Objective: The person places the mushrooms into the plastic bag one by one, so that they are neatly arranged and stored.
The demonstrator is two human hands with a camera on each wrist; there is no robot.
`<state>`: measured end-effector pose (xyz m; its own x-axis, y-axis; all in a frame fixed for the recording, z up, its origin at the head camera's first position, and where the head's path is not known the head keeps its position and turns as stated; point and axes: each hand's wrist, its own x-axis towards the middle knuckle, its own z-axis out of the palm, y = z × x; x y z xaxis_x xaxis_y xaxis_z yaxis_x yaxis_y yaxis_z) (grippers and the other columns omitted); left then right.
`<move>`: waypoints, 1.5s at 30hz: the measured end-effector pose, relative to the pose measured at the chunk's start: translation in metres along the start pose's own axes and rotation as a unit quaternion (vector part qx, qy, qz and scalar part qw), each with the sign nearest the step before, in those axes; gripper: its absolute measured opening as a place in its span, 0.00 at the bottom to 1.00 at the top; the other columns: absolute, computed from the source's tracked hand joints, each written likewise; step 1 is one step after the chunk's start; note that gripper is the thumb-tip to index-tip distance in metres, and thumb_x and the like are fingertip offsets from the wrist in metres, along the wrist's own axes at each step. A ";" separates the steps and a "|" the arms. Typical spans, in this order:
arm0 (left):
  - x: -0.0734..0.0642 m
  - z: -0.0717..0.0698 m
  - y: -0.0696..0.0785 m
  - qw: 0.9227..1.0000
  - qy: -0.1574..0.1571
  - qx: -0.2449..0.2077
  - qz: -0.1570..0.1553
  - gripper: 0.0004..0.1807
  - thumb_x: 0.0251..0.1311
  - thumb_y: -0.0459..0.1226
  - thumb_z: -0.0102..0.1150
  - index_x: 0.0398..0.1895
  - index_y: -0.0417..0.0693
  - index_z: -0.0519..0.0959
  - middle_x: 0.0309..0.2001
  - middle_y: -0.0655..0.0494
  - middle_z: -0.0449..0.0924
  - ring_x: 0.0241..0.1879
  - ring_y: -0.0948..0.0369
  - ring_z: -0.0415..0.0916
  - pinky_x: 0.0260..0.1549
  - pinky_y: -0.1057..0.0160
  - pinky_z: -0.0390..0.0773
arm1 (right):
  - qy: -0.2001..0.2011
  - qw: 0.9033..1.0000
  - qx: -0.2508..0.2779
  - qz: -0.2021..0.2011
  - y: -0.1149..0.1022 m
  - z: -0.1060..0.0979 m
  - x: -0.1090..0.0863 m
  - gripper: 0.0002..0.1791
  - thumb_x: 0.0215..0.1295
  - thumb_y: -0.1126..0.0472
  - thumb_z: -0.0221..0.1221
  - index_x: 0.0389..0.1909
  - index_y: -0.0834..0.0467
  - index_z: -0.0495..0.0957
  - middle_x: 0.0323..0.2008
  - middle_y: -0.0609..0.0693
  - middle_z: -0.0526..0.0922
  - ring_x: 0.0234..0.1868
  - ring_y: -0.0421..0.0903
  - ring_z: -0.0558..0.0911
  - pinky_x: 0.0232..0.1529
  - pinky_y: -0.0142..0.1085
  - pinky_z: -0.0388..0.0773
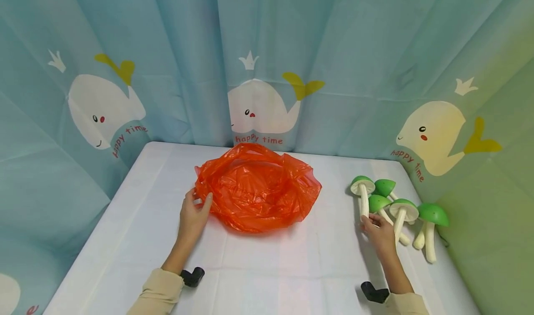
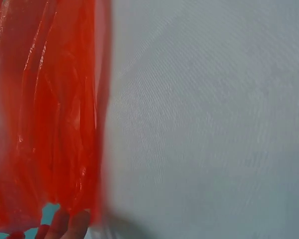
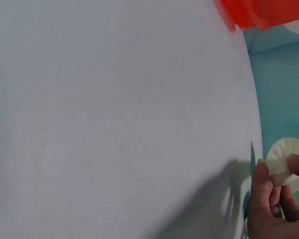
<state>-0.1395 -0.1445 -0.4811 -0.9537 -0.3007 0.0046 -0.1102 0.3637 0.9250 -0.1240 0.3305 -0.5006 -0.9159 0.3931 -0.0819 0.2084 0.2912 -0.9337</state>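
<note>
A red-orange plastic bag (image 1: 254, 185) lies spread on the white table, its mouth facing up. At the bag's left side my left hand (image 1: 195, 220) holds its edge, with the thumb in front and the fingers partly hidden by the film. In the left wrist view, fingertips (image 2: 75, 224) show at the bottom of the bag. My right hand (image 1: 380, 235) pinches the stem of a green-capped toy mushroom (image 1: 364, 201) between thumb and fingers. Its pale stem end (image 3: 276, 167) shows between the fingertips in the right wrist view.
Several other green-capped mushrooms (image 1: 433, 214) lie grouped at the table's right side, close around my right hand. Blue curtains (image 1: 354, 74) with whale prints stand behind the table (image 1: 267, 273). A green-tinted curtain (image 1: 496, 222) borders the right side.
</note>
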 end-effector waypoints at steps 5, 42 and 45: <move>-0.001 0.003 0.002 0.997 0.019 -0.067 -0.014 0.35 0.66 0.45 0.52 0.69 0.38 0.52 0.55 0.37 0.64 0.51 0.45 0.67 0.54 0.50 0.70 | -0.006 0.998 0.070 -0.004 -0.006 0.008 -0.002 0.22 0.65 0.68 0.55 0.53 0.81 0.64 0.33 0.51 0.72 0.27 0.33 0.79 0.36 0.26 0.78; -0.003 -0.002 0.005 0.997 0.042 -0.067 0.008 0.26 0.66 0.42 0.53 0.60 0.35 0.63 0.57 0.39 0.67 0.50 0.45 0.73 0.45 0.55 0.76 | -0.100 0.972 0.208 -0.040 -0.119 0.053 -0.042 0.22 0.65 0.67 0.57 0.54 0.76 0.63 0.41 0.56 0.72 0.41 0.43 0.78 0.47 0.35 0.77; -0.003 -0.003 0.004 0.997 0.045 -0.067 0.007 0.25 0.66 0.42 0.53 0.59 0.34 0.64 0.55 0.39 0.69 0.50 0.44 0.73 0.45 0.55 0.76 | -0.109 0.974 0.191 -0.055 -0.127 0.061 -0.044 0.22 0.65 0.66 0.58 0.54 0.75 0.65 0.42 0.56 0.72 0.42 0.45 0.78 0.47 0.35 0.77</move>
<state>-0.1364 -0.1444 -0.4767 -0.9251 -0.3768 0.0475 -0.0516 0.2487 0.9672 -0.1309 0.2231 -0.3998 -0.9852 0.1713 -0.0078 0.0006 -0.0421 -0.9991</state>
